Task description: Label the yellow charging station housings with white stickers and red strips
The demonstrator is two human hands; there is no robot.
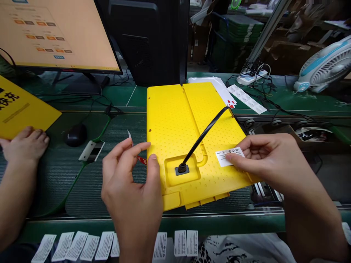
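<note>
Left hand (131,190) pinches a strip (141,159) by the yellow panel's (170,124) edge; right hand (263,164) pinches a label (229,157).

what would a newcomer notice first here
The bright yellow dimpled panel stands out at the centre, lying on a green work mat. A black cable arches across it from a square recess near its lower edge. At the right, the person's right hand holds a white label on the panel.

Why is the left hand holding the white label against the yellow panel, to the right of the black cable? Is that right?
No, the hand is wrong: the head view shows the right hand holding the white label, not the left. The label is against the yellow panel, to the right of the black cable.
</note>
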